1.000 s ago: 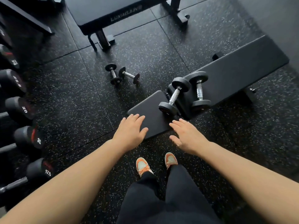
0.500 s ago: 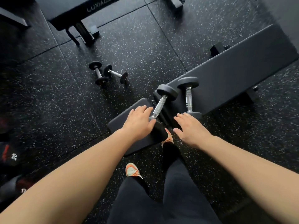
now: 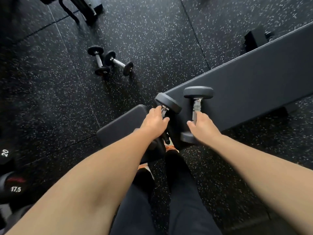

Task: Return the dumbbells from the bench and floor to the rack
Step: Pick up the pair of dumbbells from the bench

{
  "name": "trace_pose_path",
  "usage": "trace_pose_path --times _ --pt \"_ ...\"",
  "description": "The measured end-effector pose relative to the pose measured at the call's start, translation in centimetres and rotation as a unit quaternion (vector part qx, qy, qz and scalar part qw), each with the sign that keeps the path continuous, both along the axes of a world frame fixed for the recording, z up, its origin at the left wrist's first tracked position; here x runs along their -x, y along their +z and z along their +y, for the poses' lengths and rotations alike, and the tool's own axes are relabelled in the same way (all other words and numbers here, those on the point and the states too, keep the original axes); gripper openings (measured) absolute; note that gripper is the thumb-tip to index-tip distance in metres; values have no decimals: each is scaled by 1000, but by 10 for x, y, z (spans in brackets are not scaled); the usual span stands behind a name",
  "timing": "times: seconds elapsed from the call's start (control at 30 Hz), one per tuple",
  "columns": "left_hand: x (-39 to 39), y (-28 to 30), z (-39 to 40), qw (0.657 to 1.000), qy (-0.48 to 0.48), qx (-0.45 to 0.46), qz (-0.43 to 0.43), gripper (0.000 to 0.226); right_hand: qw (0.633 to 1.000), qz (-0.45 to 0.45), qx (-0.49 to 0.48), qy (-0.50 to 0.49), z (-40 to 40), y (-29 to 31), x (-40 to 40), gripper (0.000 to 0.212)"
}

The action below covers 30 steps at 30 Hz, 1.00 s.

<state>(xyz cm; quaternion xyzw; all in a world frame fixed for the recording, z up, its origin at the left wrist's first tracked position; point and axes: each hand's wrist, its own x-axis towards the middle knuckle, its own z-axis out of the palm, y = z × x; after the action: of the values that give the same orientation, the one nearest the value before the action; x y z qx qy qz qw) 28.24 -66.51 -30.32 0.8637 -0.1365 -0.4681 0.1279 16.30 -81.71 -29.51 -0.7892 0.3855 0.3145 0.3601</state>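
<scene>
Gripping bench dumbbells: left hand curled round left dumbbell handle, right hand round right dumbbell handle.

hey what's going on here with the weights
A person is leaning over a bench with each hand on a dumbbell handle: left hand on the left dumbbell, right hand on the right dumbbell. Both dumbbells rest on the bench. Two smaller dumbbells lie on the floor.
</scene>
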Motion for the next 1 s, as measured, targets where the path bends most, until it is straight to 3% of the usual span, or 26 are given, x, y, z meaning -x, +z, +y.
trace_pose_path --times 0.13,0.33,0.47,0.67,1.0 --pt "-1 -25 -5 997 68 -15 23 49 992 28 -26 -122 -2 -26 -5 54" --pt "-2 -50 -13 991 121 -11 54 57 978 13 -41 -203 -13 -56 -16 61" --pt "-3 -59 -12 993 113 -1 45 56 957 -29 -79 -277 -17 -65 -22 45" --pt "-1 -65 4 992 114 8 52 47 898 -77 -155 -405 -15 -79 -25 31" --pt "1 -65 6 982 180 47 27 40 878 -113 -130 -446 -6 -78 -26 21"
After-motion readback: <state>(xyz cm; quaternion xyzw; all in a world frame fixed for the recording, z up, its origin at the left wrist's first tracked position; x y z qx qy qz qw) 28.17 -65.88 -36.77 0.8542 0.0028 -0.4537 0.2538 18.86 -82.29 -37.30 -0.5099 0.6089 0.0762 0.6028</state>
